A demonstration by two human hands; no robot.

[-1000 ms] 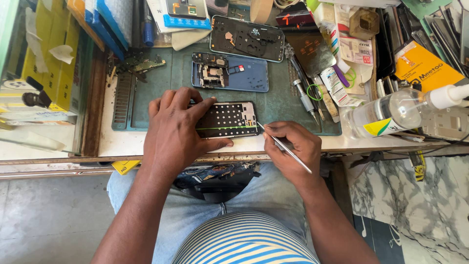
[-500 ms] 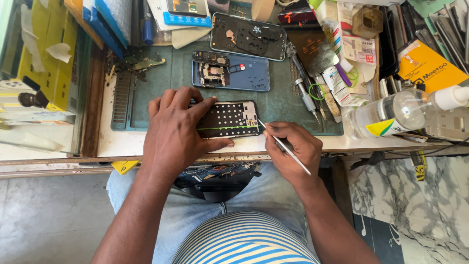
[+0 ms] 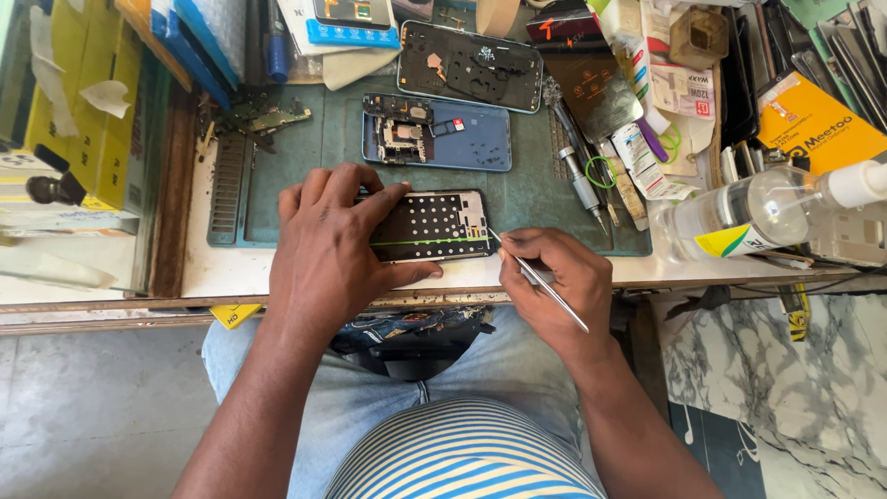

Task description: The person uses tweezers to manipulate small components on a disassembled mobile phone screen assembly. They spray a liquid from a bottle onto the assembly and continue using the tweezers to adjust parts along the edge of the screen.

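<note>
Cluttered and narrow, the workbench [image 3: 277,273] carries a green cutting mat [image 3: 305,157] crowded with phone parts, and its far edge runs out of the picture at 12 o'clock. At the near edge of the mat lies the opened phone frame [image 3: 434,226], dark, dotted with pale spots and crossed by a thin green line. Its left part is hidden under the left hand [image 3: 337,249], which lies flat with fingers spread, pressing the frame down while the thumb hooks its near edge. At 3 o'clock from the frame, the right hand [image 3: 559,282] pinches slim metal tweezers [image 3: 540,282] between thumb and forefinger; the tip meets the frame's right edge, though what it touches there is too small to tell.

Compared with the earlier pictures, both hands and the frame sit almost as they did; the tweezers tip stays at the same edge.

At 12 o'clock from the frame lies a blue phone back [image 3: 439,134] holding a small circuit board, with a dark phone back [image 3: 471,65] beyond it. At 3 o'clock a clear plastic bottle [image 3: 739,217] lies on its side; its contents cannot be made out. Yellow boxes [image 3: 83,102] at 9 o'clock are cut off by the picture's edge.
</note>
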